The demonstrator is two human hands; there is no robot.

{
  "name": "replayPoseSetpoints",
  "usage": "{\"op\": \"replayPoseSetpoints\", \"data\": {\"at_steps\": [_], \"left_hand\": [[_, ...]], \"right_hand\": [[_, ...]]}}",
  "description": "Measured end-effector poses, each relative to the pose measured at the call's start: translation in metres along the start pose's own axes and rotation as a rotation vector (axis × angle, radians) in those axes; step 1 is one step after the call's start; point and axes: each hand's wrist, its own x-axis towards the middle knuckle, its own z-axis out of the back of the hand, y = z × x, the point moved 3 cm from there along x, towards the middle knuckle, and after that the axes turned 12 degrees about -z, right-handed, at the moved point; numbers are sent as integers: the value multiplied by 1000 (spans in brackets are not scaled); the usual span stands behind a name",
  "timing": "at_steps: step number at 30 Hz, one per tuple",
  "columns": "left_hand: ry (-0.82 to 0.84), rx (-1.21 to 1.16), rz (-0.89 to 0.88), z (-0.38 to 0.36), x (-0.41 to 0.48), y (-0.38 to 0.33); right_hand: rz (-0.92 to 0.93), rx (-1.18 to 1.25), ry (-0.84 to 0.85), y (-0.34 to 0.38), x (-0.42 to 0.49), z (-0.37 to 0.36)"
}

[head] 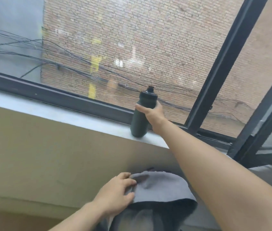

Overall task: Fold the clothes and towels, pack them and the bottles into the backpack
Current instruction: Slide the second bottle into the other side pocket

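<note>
Item one: dark bottle, standing on the pale window sill, at 12 o'clock from the towel. Our right hand is clamped round it from its 3 o'clock side, thumb across the front.

Item two: grey towel, at 6 o'clock in view, draped over dark fabric we cannot identify. Our left hand grips its 9 o'clock edge, fingers bent over the cloth.
</note>
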Motion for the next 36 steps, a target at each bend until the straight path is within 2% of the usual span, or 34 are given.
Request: {"op": "replayPoseSetpoints", "data": {"at_steps": [5, 9, 13, 16, 20, 23, 28, 30, 33, 36], "left_hand": [[8, -97, 66, 8, -2, 2], [-19, -153, 119, 24, -12, -4], [-75, -232, 181, 43, -39, -1], [-47, -327, 111, 54, -59, -12], [-38, -507, -40, 57, -80, -47], [-76, -668, -18, 46, -91, -59], [-122, -685, 115, 25, -110, -30], [-168, -639, 167, 21, -120, -7], [-302, -449, 304, 21, -136, 32], [-446, -435, 394, 17, -145, 68]], "right_hand": [[150, 34, 46, 5, -56, 2], [184, -62, 67, 1, -107, 16], [131, -185, 297, -20, -159, 30], [85, -257, 433, -41, -192, 34], [25, -351, 517, -75, -225, 30], [-10, -379, 523, -101, -239, 22], [-129, -428, 587, -140, -246, 5], [-202, -532, 587, -164, -245, -3], [-305, -648, 496, -211, -240, -15], [-393, -612, 352, -256, -233, -27]]}}
